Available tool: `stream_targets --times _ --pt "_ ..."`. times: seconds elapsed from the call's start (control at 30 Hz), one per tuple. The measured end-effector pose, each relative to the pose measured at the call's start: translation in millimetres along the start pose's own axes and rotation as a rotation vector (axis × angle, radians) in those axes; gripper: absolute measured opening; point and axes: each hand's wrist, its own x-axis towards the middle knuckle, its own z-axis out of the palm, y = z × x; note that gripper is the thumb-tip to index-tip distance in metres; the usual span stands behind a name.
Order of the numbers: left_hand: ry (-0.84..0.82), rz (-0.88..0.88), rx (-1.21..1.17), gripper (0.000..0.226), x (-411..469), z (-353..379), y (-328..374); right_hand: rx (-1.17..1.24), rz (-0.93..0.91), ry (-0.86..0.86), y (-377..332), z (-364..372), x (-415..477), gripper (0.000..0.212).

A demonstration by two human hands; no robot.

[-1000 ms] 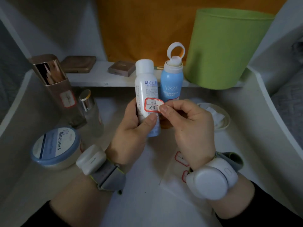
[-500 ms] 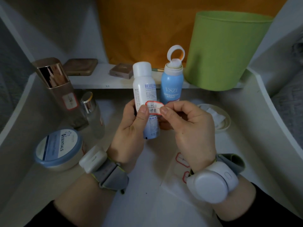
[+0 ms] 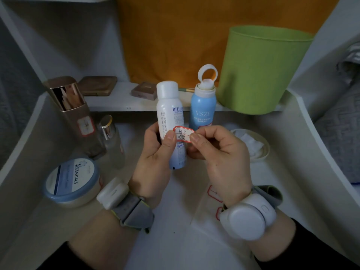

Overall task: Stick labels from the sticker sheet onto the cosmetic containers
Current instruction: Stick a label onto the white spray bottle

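Spray bottle (image 3: 169, 121) standing upright mid-worktop (image 3: 175, 240), label (image 3: 183, 136) lying against its front. Second bottle (image 3: 202, 110) sitting just behind-right. Jar (image 3: 72, 181) resting at left, tall case (image 3: 72, 112) standing behind it. Sticker sheet (image 3: 214, 193) lying near front-right. Dish (image 3: 253, 147) sitting right. Tub (image 3: 261, 71) and compacts (image 3: 97, 85) sitting on rear shelf (image 3: 116, 104).

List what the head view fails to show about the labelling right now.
- Sticker sheet: mostly hidden behind the right hand; remaining labels uncountable.
- Red-bordered label: whether it is fully stuck to the white spray bottle is unclear; thumbs cover its ends.
- Blue spray can: its label is largely hidden by that hand.
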Motion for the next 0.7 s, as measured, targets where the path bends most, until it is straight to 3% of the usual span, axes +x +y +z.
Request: stream_targets --times 0.2,0.43,0.7 --pt "0.011 -0.016 -0.016 0.052 2 -2 2 0.044 0.016 -0.022 -2 0 1 0.005" --pt "0.025 0.015 -0.051 0.037 2 -1 4 0.081 0.074 -0.076 -14 -1 5 0.005" --pt "0.044 0.021 0.041 0.026 -1 -2 14 -0.162 -0.047 -0.152 -37 -11 13 0.022"
